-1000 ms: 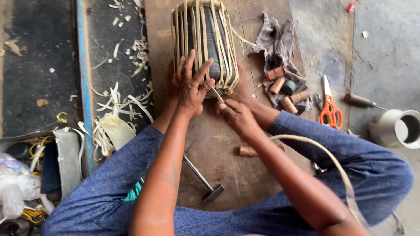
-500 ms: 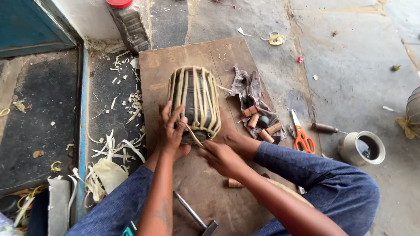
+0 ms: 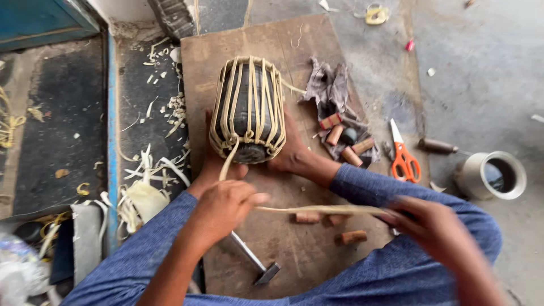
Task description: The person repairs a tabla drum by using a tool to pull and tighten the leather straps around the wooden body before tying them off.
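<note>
Pale strap point(image 3: 317, 209) stretched taut between both hands point(image 3: 226, 207).

Left hand point(image 3: 224, 207) fisted; right hand point(image 3: 430, 224) pinching, blurred.

No labels, signs or screens in view, only crumpled clear plastic bag point(image 3: 17, 266) at bottom left corner, on the floor beside pale shavings
</note>
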